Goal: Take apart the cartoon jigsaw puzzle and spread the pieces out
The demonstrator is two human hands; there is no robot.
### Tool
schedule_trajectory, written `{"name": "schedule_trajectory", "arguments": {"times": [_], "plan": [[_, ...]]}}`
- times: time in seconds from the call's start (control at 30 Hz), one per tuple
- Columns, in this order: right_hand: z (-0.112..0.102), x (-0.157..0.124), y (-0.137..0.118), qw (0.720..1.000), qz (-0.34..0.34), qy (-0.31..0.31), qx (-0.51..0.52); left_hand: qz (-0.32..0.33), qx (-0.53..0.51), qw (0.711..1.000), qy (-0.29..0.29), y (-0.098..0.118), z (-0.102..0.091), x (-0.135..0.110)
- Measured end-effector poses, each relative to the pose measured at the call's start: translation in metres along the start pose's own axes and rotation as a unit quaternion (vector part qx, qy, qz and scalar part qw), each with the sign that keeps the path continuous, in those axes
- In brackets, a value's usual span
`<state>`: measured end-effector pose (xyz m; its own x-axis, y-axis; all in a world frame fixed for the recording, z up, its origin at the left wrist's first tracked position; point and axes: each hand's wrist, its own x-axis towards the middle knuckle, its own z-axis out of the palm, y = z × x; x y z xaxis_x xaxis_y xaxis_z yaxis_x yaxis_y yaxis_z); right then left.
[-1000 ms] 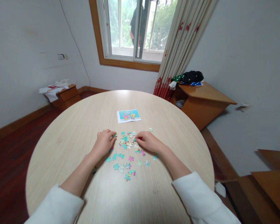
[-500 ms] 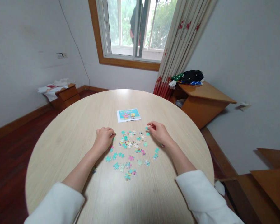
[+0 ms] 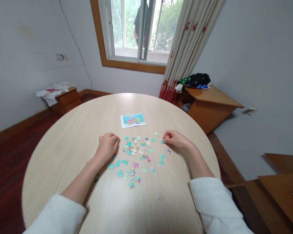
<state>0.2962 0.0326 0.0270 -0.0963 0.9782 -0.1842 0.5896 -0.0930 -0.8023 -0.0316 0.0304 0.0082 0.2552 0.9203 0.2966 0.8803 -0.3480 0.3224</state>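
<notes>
Loose jigsaw pieces (image 3: 141, 151) in teal, pink, white and yellow lie scattered over the round table (image 3: 70, 143). My right hand (image 3: 174, 138) is at the right of the pile, its fingertips pinched on a teal puzzle piece (image 3: 162, 141) at the tabletop. On the left side of the pile rests my left hand (image 3: 108, 145), fingers curled together. Whatever its fingertips hold, if anything, is too small to make out. A few pieces are partly hidden beside the left hand and forearm. Beyond the pieces lies a printed picture sheet (image 3: 133, 120) with a pink and a yellow cartoon figure.
A wooden cabinet (image 3: 210, 107) with dark and spotted cloths (image 3: 197, 80) on top stands past the table's right edge. At the back left, a small drawer unit (image 3: 67, 99) carries white papers or cloths. A curtain (image 3: 183, 48) hangs beside the window, with a person outside.
My right hand has moved right and slightly nearer, with the teal puzzle piece now at its fingertips. A pale piece shows where its fingers were. The left hand has stayed nearly in place.
</notes>
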Motion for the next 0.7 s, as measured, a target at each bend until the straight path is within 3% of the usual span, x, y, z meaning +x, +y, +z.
{"name": "schedule_trajectory", "arguments": {"times": [0.27, 0.47, 0.6, 0.7], "plan": [[-0.002, 0.003, 0.001, 0.996, 0.019, 0.004, -0.083, 0.029, -0.023, 0.999, -0.006, 0.014, -0.004, -0.004], [-0.001, -0.001, -0.004, 0.986, 0.045, 0.044, -0.157, 0.078, -0.056, 0.995, -0.038, 0.02, -0.005, -0.008], [0.0, -0.005, -0.012, 0.983, 0.016, 0.067, -0.173, 0.125, -0.068, 0.988, -0.065, 0.024, -0.001, -0.012], [0.008, -0.009, -0.022, 0.989, -0.04, 0.064, -0.126, 0.151, -0.071, 0.983, -0.082, 0.031, 0.001, -0.017]]}}
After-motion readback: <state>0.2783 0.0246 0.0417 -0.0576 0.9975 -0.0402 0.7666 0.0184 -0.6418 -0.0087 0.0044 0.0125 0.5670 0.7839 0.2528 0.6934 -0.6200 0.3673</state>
